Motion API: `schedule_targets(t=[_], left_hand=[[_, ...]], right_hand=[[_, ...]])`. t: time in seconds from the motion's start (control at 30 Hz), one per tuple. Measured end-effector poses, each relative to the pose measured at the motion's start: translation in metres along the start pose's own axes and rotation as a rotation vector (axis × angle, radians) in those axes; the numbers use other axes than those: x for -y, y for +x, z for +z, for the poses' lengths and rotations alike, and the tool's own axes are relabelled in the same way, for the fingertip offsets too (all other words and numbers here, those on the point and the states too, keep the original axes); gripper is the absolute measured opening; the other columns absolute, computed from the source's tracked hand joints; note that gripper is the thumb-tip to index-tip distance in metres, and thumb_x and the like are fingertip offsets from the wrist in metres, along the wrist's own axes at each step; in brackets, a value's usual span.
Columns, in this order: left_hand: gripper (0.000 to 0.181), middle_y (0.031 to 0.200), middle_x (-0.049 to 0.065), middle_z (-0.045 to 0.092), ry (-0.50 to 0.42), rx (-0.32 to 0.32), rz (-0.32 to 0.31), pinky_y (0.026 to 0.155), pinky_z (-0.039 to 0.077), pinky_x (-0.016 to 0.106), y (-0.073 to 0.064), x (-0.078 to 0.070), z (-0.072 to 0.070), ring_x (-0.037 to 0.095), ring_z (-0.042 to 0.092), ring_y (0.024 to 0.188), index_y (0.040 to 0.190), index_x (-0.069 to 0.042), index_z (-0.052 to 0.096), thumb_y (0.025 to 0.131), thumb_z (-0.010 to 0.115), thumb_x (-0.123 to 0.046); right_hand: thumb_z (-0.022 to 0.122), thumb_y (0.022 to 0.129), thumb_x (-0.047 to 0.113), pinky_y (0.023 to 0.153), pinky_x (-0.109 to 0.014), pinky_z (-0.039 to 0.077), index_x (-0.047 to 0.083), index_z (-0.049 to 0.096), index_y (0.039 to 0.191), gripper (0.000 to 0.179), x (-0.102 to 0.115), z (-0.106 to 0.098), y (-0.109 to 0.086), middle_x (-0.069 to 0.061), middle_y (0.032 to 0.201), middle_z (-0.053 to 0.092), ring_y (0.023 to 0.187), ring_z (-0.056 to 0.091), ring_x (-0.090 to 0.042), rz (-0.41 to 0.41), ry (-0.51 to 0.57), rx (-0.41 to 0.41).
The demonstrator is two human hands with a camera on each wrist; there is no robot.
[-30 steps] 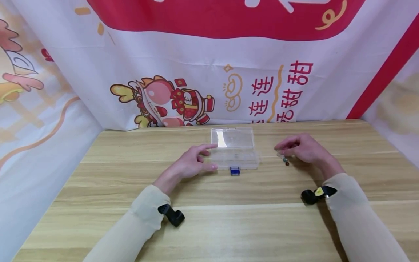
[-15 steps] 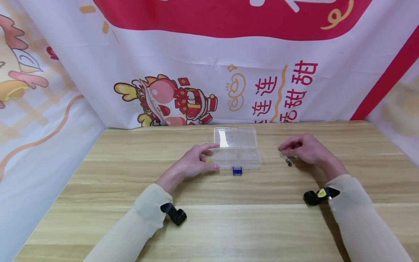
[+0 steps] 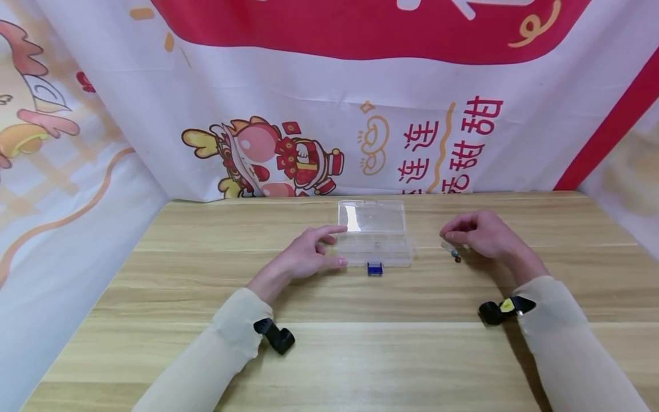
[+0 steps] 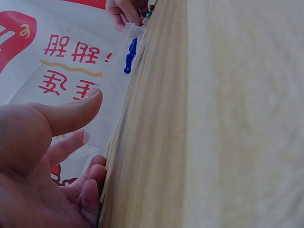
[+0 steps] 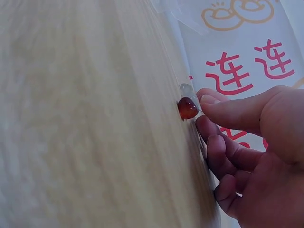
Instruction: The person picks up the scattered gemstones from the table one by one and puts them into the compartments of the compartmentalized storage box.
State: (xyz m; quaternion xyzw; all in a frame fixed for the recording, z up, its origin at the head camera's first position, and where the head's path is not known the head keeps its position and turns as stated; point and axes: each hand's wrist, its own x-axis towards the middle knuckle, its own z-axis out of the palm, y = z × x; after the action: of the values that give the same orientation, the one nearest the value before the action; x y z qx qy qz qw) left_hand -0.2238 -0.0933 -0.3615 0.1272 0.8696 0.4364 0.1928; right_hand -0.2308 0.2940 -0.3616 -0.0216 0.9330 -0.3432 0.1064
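A clear plastic box (image 3: pixel 378 257) lies on the table with its lid (image 3: pixel 378 216) raised at the back and a blue latch (image 3: pixel 374 269) at the front. My left hand (image 3: pixel 309 254) rests at its left end, index finger and thumb spread along that side, other fingers loosely bent. Right of the box, my right hand (image 3: pixel 481 233) pinches a clear bead with thumb and index finger at table level; the fingertips partly hide it. Close to those fingertips lie a teal bead (image 3: pixel 455 253) and a reddish-brown bead (image 5: pixel 187 109).
The wooden table (image 3: pixel 329 355) runs back to a printed cloth (image 3: pixel 288 86) hanging behind it. A black wrist camera (image 3: pixel 275 336) sits on the left sleeve, another wrist camera (image 3: pixel 499 312) on the right.
The head view has shifted a little, moving everything slightly rightward in the picture. Both hands keep nearly the same places by the box and the beads.
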Motion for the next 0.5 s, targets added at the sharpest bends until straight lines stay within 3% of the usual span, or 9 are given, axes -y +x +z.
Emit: schedule_targets(t=[0.5], left_hand=[[0.070, 0.151, 0.009, 0.055, -0.009, -0.001, -0.005, 0.094, 0.044, 0.036, 0.000, -0.001, 0.001, 0.025, 0.054, 0.112, 0.156, -0.035, 0.052, 0.094, 0.083, -0.029]], right_hand=[[0.064, 0.107, 0.025, 0.088, -0.036, 0.046, 0.016, 0.074, 0.130, 0.026, 0.012, 0.000, -0.002, -0.014, 0.132, 0.067, 0.112, 0.054, -0.030, -0.027, 0.014, -0.031]])
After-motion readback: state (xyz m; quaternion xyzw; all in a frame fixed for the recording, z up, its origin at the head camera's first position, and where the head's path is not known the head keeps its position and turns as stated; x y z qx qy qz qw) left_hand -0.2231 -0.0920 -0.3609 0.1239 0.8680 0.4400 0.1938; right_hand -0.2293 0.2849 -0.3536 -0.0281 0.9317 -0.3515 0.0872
